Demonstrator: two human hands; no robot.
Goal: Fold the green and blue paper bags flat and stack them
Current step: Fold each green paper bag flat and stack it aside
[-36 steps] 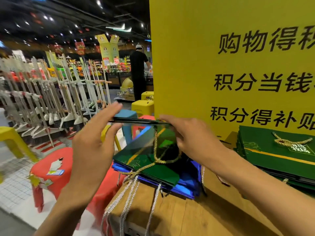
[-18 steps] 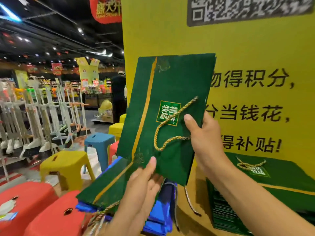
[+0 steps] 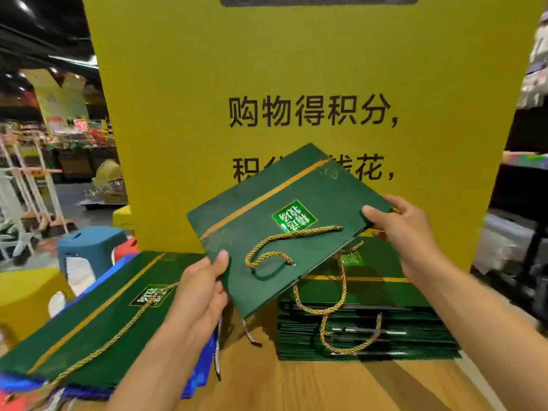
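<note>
Half a second earlier the bag (image 3: pixel 284 226) had stood upright in front of the sign (image 3: pixel 296 69); it had since been tipped down to a shallow tilt, printed face up, and swung to the right. It hung in the air above the table (image 3: pixel 296 381), its right part over the stack (image 3: pixel 370 330) of flat green bags and not touching it. The left hand (image 3: pixel 201 289) pinched the near left corner, thumb on top and fingers curled beneath. The right hand (image 3: pixel 403 229) pinched the far right edge, thumb pressed on the face, the other fingers hidden behind the paper. The bag looked already flattened, one gold cord (image 3: pixel 284 244) lying loose on its face and a second cord dangling below onto the stack. To the left lay a pile (image 3: pixel 98 315) with another green bag on top and blue bags (image 3: pixel 198 378) underneath, well apart from the stack. Folding of this bag seemed done, and the step in hand was likely the placing. The next move would call for turning the bag to match the stack's edges, lowering it level, and letting go with both hands only once it rested flat. The dangling cord could catch under an edge and leave the bag skewed.
</note>
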